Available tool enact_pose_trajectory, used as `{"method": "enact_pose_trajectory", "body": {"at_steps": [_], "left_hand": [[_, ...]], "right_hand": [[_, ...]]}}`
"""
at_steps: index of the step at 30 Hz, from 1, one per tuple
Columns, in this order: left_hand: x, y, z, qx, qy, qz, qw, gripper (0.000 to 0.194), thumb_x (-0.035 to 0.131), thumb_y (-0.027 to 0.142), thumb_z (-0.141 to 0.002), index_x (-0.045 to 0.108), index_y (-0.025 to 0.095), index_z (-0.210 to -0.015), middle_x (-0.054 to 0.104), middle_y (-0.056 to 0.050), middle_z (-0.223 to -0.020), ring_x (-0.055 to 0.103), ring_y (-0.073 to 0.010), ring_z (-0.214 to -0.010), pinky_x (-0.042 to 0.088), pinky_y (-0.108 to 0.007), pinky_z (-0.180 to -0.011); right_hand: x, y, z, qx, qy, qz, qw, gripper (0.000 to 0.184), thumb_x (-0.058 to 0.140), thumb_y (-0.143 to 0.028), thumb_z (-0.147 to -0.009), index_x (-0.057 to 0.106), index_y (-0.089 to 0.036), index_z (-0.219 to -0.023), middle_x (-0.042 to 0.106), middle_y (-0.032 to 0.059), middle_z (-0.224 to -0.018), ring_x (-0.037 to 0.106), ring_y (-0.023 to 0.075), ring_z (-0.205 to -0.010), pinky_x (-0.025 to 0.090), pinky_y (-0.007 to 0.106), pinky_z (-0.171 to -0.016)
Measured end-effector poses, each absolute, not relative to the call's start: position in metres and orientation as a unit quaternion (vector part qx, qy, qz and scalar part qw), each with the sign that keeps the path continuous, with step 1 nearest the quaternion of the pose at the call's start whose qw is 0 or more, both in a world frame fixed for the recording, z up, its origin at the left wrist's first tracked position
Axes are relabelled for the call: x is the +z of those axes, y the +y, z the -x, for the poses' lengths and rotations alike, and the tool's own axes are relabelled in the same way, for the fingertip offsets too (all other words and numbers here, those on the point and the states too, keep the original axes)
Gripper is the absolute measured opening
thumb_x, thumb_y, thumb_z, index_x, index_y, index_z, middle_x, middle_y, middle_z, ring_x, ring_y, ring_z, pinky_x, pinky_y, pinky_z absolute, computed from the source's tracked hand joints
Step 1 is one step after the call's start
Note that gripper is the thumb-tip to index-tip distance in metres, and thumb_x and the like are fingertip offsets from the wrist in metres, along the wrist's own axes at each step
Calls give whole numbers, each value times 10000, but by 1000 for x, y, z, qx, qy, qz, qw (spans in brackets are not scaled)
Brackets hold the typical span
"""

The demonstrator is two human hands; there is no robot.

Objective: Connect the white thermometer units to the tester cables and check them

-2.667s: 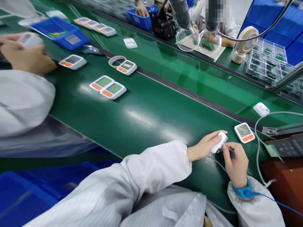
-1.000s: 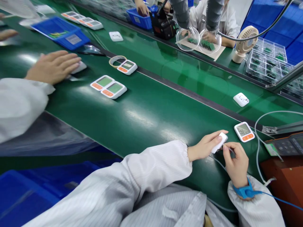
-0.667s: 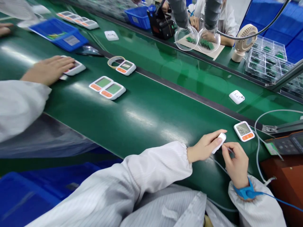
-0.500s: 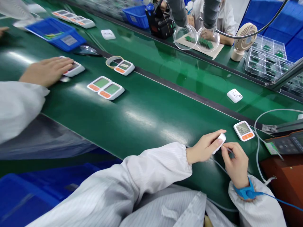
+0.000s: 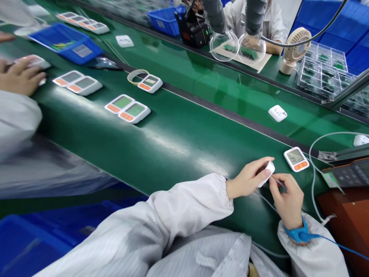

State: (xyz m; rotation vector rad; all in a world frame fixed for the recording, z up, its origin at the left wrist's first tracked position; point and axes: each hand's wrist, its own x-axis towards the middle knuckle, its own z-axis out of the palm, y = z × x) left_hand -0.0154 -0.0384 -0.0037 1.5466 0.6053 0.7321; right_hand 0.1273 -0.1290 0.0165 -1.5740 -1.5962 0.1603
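Observation:
My left hand (image 5: 250, 177) is closed round a small white plastic device (image 5: 268, 172), tilted on its edge, so its screen side is hidden. Pressed against its near side are the pinched fingers of my right hand (image 5: 288, 196), on the end of a thin grey cable (image 5: 268, 201). The plug itself is covered by the fingers. A blue wrist strap (image 5: 300, 232) is round my right wrist. Just beyond my hands lies a white digital device (image 5: 296, 159) with orange buttons, its screen showing digits.
Paired devices (image 5: 128, 109) and another pair (image 5: 77, 82) lie leftward, near a tape roll (image 5: 134, 77) and a blue tray (image 5: 66, 43). White casings (image 5: 277, 113) ride the green belt (image 5: 201, 92). A co-worker's hand (image 5: 21, 77) is far left; an orange-brown box (image 5: 346, 215) stands right.
The co-worker's hand at left has moved further left with a device, and a pair of devices now shows there. Belt casings have shifted left; another appears at the right edge. My hands stay almost still.

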Motion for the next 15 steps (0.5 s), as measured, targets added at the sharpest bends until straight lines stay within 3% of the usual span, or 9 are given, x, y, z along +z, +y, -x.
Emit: {"method": "enact_pose_trajectory", "body": {"at_steps": [8,15], "left_hand": [[-3,-39,17,315,238,-695,601,569,365,520,-1026,502,135,-1421,645,-135,-1230,610,-238,-1089,465,-378,-1009],[-2,-42,18,304,238,-695,607,564,345,539,-1029,495,164,-1422,643,-118,-1201,602,-236,-1077,461,-382,-999]], "right_hand": [[17,-128,-128,82,-643,621,441,194,580,-264,-1055,652,-165,-904,620,14,-856,585,130,-751,477,240,-697],[16,-130,-130,125,-634,635,423,307,565,-379,-1071,660,-163,-873,625,29,-834,587,149,-723,482,247,-669]]}}
